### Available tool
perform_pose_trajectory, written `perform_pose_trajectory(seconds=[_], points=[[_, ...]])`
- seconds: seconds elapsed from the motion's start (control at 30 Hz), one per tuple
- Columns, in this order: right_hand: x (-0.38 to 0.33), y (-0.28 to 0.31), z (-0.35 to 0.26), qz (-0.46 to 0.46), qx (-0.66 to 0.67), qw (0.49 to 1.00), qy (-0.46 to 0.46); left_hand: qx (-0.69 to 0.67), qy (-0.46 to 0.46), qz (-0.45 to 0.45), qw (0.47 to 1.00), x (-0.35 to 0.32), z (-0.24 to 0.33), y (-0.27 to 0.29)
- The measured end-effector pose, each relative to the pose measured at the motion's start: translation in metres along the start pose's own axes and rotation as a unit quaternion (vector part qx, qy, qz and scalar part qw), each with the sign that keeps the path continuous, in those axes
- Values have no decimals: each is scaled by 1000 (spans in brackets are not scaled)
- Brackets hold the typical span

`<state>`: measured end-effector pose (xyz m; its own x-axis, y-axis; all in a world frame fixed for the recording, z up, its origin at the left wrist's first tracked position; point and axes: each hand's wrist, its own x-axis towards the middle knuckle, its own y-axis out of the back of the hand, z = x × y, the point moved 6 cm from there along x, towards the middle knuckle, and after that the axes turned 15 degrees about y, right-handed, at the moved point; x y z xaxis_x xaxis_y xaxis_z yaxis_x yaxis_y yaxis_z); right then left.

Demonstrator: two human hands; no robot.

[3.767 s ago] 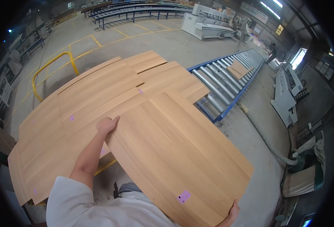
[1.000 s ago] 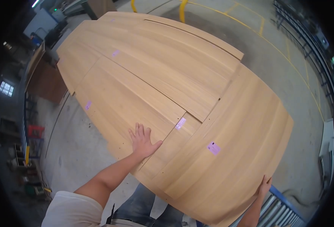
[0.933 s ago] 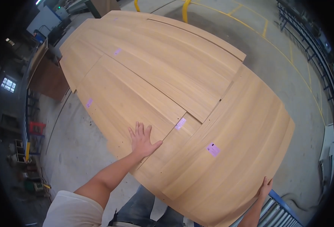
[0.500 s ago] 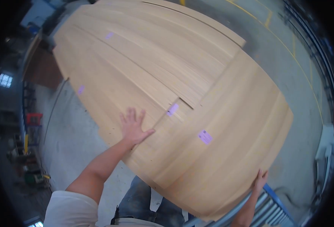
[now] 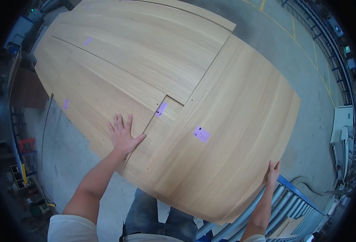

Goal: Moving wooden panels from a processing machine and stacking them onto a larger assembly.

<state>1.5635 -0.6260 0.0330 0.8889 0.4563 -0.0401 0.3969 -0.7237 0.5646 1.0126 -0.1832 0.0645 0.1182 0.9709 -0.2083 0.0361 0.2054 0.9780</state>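
Large flat wood-grain panels lie before me, side by side and partly overlapping. My left hand rests palm down with fingers spread on a left panel, its thumb by the seam. At the near right, my right hand grips the outer edge of the wide right-hand panel, thumb on top; the fingers beneath are partly hidden. A purple label sticks to that panel. Another purple label lies near the notch where the panels meet. Small dark holes dot the panels.
Below the right edge runs a roller conveyor with a blue rail, bearing some thin board pieces. A dark hose curves over the grey floor. Yellow lines mark the floor beyond. At the left stand a brown board and a red stool.
The panels appear shifted left and slightly up in the view, as do both hands with them. Both hands keep the same hold. More of the conveyor shows now.
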Motion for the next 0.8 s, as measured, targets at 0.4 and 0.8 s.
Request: perform_pose_trajectory(seconds=[0.4, 0.8], points=[[2, -2, 16, -9, 57, 998, 26, 0, -8, 9, 1000, -7, -3, 3], [12, 6, 16, -9, 1, 999, 42, 1, -20, -25, 999, -26, 17, 13]])
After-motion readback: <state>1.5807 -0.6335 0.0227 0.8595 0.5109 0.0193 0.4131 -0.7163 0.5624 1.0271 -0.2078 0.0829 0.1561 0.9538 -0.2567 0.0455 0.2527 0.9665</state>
